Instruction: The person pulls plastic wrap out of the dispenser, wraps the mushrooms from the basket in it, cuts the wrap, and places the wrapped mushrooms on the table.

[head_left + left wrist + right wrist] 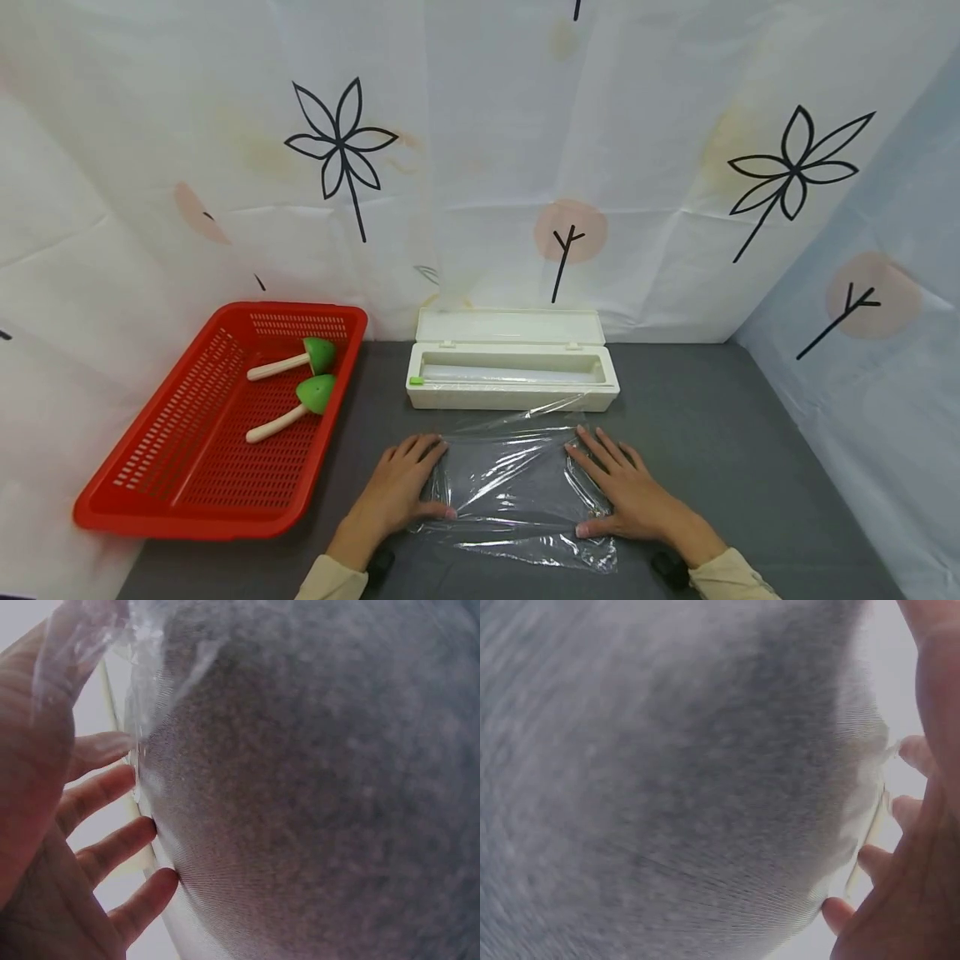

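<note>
A sheet of clear plastic wrap [517, 487] lies spread over the grey table, with wrinkles and shiny creases. My left hand [397, 487] rests at its left edge, fingers spread and thumb on the film. At the right edge my right hand [630, 496] lies palm down, fingers fanned out, thumb on the lower right part. Behind the sheet stands a white wrap dispenser box [512, 400], lid raised, a pale roll [510, 374] inside. The far end of the film reaches up to its front. In the left wrist view, crumpled film [146, 682] shows by the thumb.
A red plastic basket [187, 521] stands on the left, holding two toy mushrooms with green caps, one [318, 354] behind the other [315, 393]. A small green slider [416, 381] sits on the dispenser's front left. White patterned cloth [480, 150] hangs behind the grey table [720, 417].
</note>
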`<move>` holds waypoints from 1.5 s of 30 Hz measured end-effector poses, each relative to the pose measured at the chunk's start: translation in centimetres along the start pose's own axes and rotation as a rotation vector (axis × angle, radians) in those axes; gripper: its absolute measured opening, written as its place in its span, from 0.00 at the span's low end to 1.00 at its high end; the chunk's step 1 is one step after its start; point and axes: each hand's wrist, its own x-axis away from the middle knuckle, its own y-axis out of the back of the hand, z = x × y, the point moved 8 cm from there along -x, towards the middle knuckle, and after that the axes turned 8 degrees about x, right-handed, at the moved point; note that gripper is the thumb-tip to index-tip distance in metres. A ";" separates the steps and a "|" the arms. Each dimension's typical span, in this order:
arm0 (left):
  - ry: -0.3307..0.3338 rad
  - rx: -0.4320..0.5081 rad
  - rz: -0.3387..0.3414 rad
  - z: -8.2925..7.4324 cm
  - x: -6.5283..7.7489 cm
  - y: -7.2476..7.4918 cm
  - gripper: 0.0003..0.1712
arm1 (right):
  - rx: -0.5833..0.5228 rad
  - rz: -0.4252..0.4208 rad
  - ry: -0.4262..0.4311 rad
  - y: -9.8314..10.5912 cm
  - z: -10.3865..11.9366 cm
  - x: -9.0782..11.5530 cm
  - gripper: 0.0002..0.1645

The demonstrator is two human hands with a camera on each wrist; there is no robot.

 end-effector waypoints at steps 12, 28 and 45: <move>0.023 0.014 0.042 -0.5 0.1 0.1 0.57 | -0.083 0.060 -0.033 0.1 0.1 0.4 0.75; 0.049 0.174 -0.032 -0.1 0.8 3.0 0.54 | -0.060 0.141 -0.044 -0.8 0.1 0.6 0.74; 0.127 0.258 -0.322 4.0 3.2 17.0 0.51 | -0.056 0.150 -0.058 -1.0 -0.1 0.6 0.75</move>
